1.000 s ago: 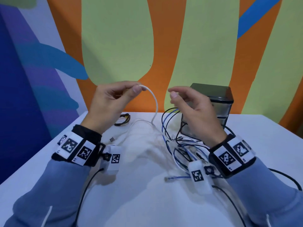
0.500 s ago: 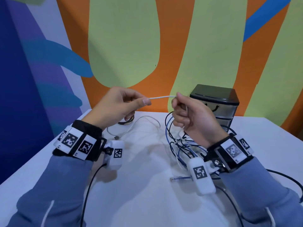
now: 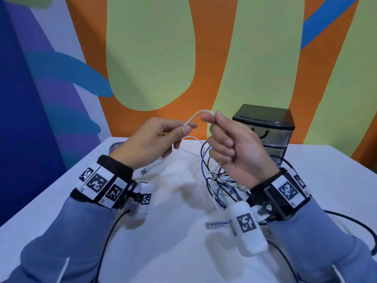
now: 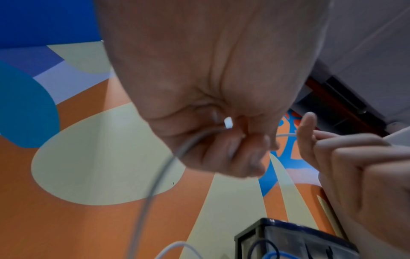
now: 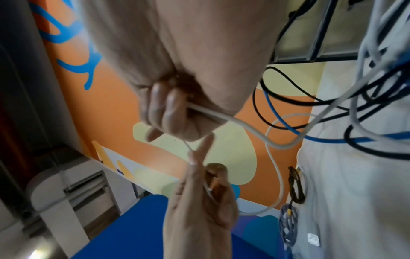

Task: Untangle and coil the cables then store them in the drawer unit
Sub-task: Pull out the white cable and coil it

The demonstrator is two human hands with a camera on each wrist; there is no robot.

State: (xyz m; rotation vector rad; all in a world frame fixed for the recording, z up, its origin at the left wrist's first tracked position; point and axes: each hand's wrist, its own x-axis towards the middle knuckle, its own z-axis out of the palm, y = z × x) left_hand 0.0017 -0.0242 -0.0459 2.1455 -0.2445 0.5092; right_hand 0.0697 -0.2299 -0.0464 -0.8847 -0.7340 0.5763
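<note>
**2 hands hold 1 white cable above the table**

Head view: left hand (image 3: 152, 142) and right hand (image 3: 232, 148) each pinch the white cable (image 3: 196, 116), raised over the table (image 3: 173, 242). The tangle (image 3: 216, 180) lies before the drawer unit (image 3: 269, 127) near the far edge.

Left wrist view: the left grip is closed on the cable.

Right wrist view: right fingers (image 5: 164, 112) curl round it.

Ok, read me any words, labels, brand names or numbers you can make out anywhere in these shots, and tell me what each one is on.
No readable words, brands or numbers.
Left wristband: black-and-white square code markers only; tiny marks beside them too small to read.
Right wristband: the same.
Wrist camera pods: one code marker each.
Drawer unit: no label visible.
</note>
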